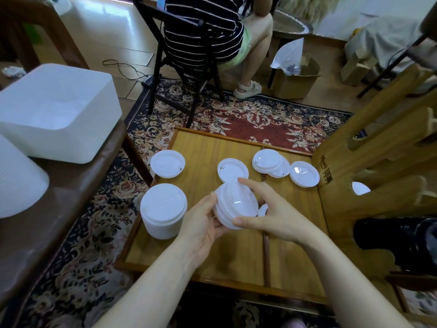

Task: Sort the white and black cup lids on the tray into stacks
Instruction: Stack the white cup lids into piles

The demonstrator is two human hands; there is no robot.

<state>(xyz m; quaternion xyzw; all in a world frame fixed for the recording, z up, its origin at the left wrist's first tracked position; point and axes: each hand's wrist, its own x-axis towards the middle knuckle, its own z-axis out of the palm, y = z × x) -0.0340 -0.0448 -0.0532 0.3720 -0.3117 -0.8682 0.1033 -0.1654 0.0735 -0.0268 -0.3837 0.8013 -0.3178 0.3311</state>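
Hands: left hand [201,223] and right hand [267,216] both grasp a small lid stack [235,205] above the tray [208,150].
Risk: uneven squeeze could spill lids onto loose lids [233,170].

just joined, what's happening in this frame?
A person is sorting white cup lids on a wooden tray. Both hands hold a small stack of lids above the tray: the left hand cradles it from below, the right hand grips its top and side. A taller finished stack sits at the tray's left edge. Loose lids lie along the far side. No black lids are visible on the tray.
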